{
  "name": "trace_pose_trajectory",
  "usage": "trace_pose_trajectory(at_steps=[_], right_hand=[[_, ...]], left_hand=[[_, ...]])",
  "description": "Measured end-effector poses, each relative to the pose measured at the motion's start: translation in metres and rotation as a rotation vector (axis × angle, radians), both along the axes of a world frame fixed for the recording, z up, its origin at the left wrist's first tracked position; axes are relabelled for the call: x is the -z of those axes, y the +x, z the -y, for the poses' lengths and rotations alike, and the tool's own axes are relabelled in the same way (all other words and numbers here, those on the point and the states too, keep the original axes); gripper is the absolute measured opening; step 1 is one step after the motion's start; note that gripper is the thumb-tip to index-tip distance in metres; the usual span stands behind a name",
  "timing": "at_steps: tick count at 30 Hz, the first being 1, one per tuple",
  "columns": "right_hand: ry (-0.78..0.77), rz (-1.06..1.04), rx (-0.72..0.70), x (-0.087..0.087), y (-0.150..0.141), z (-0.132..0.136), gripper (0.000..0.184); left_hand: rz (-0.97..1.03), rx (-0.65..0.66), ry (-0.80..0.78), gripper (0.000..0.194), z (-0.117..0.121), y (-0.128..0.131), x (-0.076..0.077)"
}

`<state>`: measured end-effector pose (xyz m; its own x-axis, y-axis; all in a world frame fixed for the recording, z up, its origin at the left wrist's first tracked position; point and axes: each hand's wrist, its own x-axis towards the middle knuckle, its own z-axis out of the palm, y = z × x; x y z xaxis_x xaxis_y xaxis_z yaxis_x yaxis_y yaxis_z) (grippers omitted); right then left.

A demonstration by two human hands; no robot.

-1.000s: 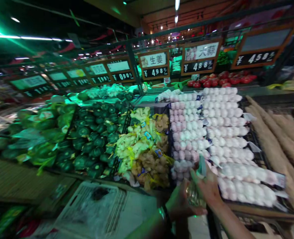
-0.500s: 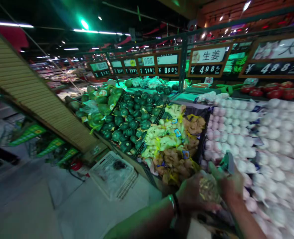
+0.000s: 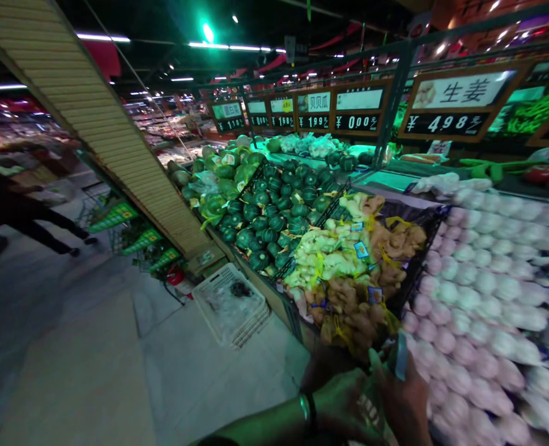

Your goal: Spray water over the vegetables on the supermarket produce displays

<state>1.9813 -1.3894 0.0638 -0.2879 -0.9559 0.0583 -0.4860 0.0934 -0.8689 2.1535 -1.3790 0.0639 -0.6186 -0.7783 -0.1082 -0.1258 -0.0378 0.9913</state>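
Observation:
My left hand (image 3: 342, 399), with a bracelet and a dark band at the wrist, is closed around a pale brownish bundle (image 3: 370, 409) low in the view. Most of that bundle is hidden by the fingers. Beside it my right hand (image 3: 407, 390) is closed on a grey, flat-sided tool (image 3: 401, 355), whose kind I cannot make out. Both hands are close together, in front of the bagged ginger (image 3: 344, 294) and left of the stacked garlic bulbs (image 3: 465, 337).
Dark green squashes (image 3: 269, 210) fill the bin beyond the ginger. A white plastic crate (image 3: 230, 303) stands on the floor, near a red fire extinguisher (image 3: 178, 279). A slanted ribbed pillar (image 3: 116, 136) rises at left. A person in dark clothes (image 3: 33, 210) walks in the aisle.
The view has swung left, so the bins and signs sit further right. My hands have moved lower and closer together, and the bundle is more covered. A person now shows more fully at left.

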Motion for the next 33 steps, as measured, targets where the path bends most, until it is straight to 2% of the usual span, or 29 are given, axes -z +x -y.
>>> trace_pose_trajectory(at_steps=[3,4,6,8,11,13,16,20,23,26,29,33], right_hand=[[-0.018,-0.045,0.023,-0.026,-0.005,0.014,0.062],[-0.042,-0.061,0.027,-0.032,-0.007,0.018,0.064],[-0.093,-0.100,0.041,-0.041,-0.008,0.022,0.066],[-0.099,-0.119,0.029,-0.044,-0.006,0.023,0.061],[-0.037,-0.101,-0.017,-0.037,0.005,0.018,0.051],[-0.055,-0.048,-0.100,-0.029,0.018,0.015,0.046],[-0.136,0.010,-0.273,-0.017,0.043,0.015,0.043],[-0.125,0.026,-0.389,-0.009,0.079,0.026,0.045],[-0.126,0.037,-0.366,-0.010,0.101,0.038,0.043],[-0.078,-0.033,-0.265,-0.017,0.127,0.054,0.043],[-0.029,-0.109,-0.230,-0.030,0.168,0.078,0.048],[-0.022,-0.140,-0.227,-0.044,0.249,0.126,0.070]], left_hand=[[0.038,0.028,-0.017,0.086,0.013,-0.005,-0.006],[0.113,0.009,-0.048,0.085,0.016,-0.006,-0.008],[0.264,-0.053,-0.082,0.093,0.019,-0.005,-0.010],[0.320,-0.095,-0.077,0.102,0.017,-0.001,-0.013],[0.211,-0.113,-0.063,0.099,0.002,0.009,-0.017],[0.168,-0.140,-0.047,0.094,-0.011,0.017,-0.017],[0.196,-0.257,-0.035,0.100,-0.030,0.034,-0.010],[0.032,-0.368,-0.001,0.105,-0.037,0.058,0.001],[-0.095,-0.367,-0.035,0.110,-0.022,0.077,0.007],[-0.114,-0.349,-0.109,0.113,0.006,0.105,0.009],[0.040,-0.284,-0.151,0.098,0.038,0.153,0.005],[0.249,-0.281,-0.167,0.092,0.079,0.235,0.000]])
